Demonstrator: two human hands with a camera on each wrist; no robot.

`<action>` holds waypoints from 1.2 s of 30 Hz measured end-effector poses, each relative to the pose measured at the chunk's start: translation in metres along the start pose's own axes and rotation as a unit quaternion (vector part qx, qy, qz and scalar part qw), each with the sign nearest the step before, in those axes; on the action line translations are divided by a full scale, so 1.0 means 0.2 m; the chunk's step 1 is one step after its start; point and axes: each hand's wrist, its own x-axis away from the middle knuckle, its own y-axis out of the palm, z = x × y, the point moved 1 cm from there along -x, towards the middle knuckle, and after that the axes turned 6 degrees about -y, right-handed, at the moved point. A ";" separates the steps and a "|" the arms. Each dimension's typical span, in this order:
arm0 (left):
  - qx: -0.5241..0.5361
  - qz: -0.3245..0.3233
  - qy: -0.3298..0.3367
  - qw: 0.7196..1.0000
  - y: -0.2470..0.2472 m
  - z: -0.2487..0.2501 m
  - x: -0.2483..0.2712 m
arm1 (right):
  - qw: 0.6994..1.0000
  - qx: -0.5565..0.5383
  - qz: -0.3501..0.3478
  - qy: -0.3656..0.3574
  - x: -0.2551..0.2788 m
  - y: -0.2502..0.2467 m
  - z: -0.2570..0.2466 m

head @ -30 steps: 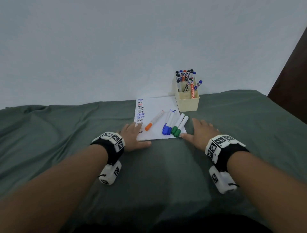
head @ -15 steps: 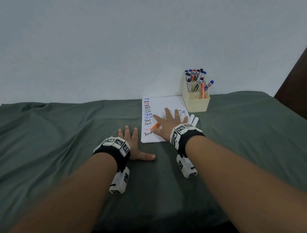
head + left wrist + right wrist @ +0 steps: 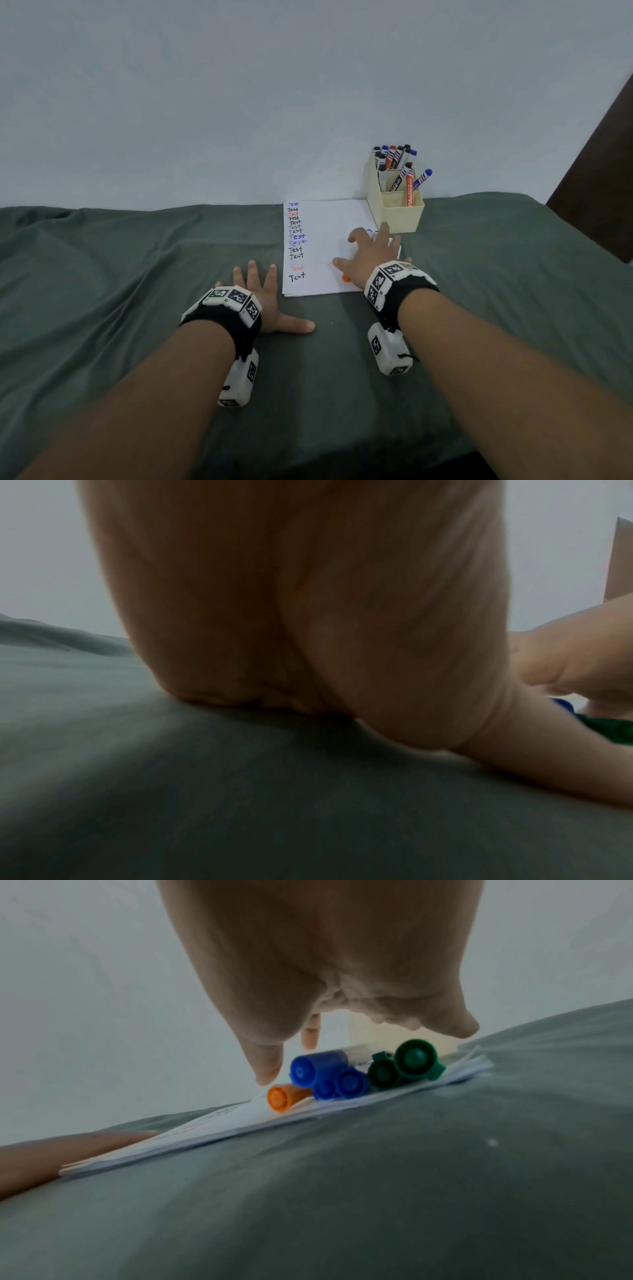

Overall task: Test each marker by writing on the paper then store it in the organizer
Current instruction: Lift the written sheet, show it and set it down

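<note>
Hovering right hand (image 3: 371, 253), fingers (image 3: 265, 1066) spread, just above orange marker (image 3: 284, 1097) (long axis running away toward organizer (image 3: 399, 212)), nothing pinched.

The paper (image 3: 329, 246) carries a handwritten column down its left edge, the word "Test" repeated line after line in black, red and blue ink; the faint red one near the bottom is barely legible. The markers standing in the organizer (image 3: 397, 209) bear printed lettering along their barrels, too small to read. The wristbands show only black-and-white square codes.
</note>
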 end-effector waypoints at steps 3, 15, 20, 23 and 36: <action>-0.003 0.000 -0.001 1.000 0.00 0.00 0.00 | 0.996 -0.031 -0.031 0.074 -0.01 0.01 -0.02; -0.005 -0.002 -0.001 1.000 0.00 0.00 0.01 | 0.995 0.087 -0.036 0.014 -0.13 0.01 0.13; -0.008 0.002 -0.005 1.000 0.00 -0.01 -0.01 | 0.992 0.117 -0.050 0.001 -0.13 -0.08 0.30; -0.009 0.000 -0.006 1.000 0.00 -0.01 -0.01 | 0.992 0.110 -0.054 0.008 -0.13 -0.11 0.37; -0.013 -0.004 -0.006 1.000 -0.01 -0.01 0.00 | 0.989 0.121 -0.039 0.077 -0.20 -0.06 0.50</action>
